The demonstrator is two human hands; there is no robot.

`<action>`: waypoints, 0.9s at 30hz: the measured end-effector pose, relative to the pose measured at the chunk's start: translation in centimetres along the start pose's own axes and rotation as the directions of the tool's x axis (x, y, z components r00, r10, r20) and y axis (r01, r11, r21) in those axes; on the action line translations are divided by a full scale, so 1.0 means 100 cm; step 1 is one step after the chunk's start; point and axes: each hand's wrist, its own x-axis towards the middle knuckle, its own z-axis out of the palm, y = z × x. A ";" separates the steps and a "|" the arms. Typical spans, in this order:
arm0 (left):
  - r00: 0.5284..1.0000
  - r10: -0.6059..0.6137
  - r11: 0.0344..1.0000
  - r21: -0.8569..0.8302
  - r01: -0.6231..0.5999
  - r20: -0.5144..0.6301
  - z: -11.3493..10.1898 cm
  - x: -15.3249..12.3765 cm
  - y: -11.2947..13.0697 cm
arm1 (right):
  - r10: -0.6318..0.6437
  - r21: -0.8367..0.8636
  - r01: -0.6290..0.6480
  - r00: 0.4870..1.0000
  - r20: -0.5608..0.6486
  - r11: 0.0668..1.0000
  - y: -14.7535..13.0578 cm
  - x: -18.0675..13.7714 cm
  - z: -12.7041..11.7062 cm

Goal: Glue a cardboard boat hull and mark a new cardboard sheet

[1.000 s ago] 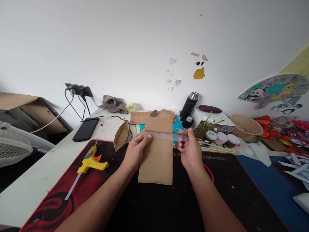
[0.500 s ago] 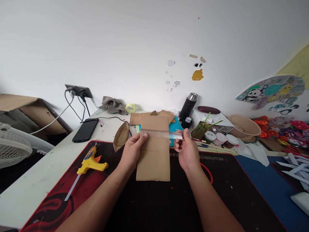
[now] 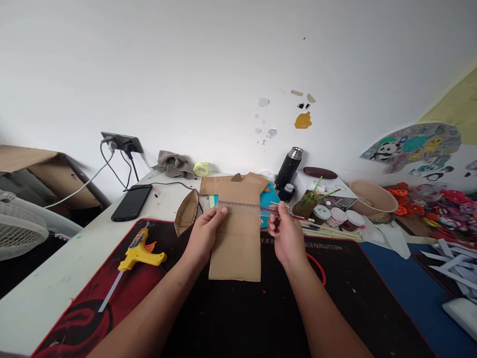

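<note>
A tall rectangular piece of brown cardboard [image 3: 236, 238] lies on the black and red desk mat [image 3: 238, 308]. A clear plastic ruler [image 3: 244, 208] lies crosswise over its upper part. My left hand [image 3: 204, 234] grips the cardboard's left edge, thumb pressed on the ruler's left end. My right hand [image 3: 285, 236] pinches the ruler's right end, just off the cardboard's right edge. A small cardboard boat shape [image 3: 186, 211] stands left of my left hand.
A yellow glue gun [image 3: 140, 251] lies on the mat's left. A black phone [image 3: 131, 201] and cables sit further left. Behind the cardboard are more cardboard pieces [image 3: 223, 183], a black flask [image 3: 288, 166], paint pots [image 3: 337, 216] and a paper bowl [image 3: 372, 196]. White paper strips [image 3: 452, 258] lie at right.
The cardboard and ruler have shifted slightly left and toward the wall with both hands. My right hand has slid inward along the ruler.
</note>
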 end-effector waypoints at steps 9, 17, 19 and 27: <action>1.000 0.004 1.000 -0.008 -0.004 0.013 0.002 -0.001 0.002 | 0.012 0.011 -0.012 1.000 -0.012 1.000 0.001 0.002 0.000; 1.000 -0.007 1.000 -0.001 0.007 0.025 0.002 -0.002 0.001 | 0.018 -0.009 -0.018 1.000 -0.004 1.000 0.001 0.002 -0.001; 1.000 -0.010 1.000 -0.011 0.010 0.027 0.002 -0.002 0.000 | 0.024 -0.003 -0.024 1.000 -0.010 1.000 0.002 0.003 -0.001; 0.999 0.003 1.000 -0.011 -0.002 0.053 0.001 -0.002 -0.002 | 0.037 -0.001 -0.037 0.999 -0.030 0.999 0.004 0.003 -0.003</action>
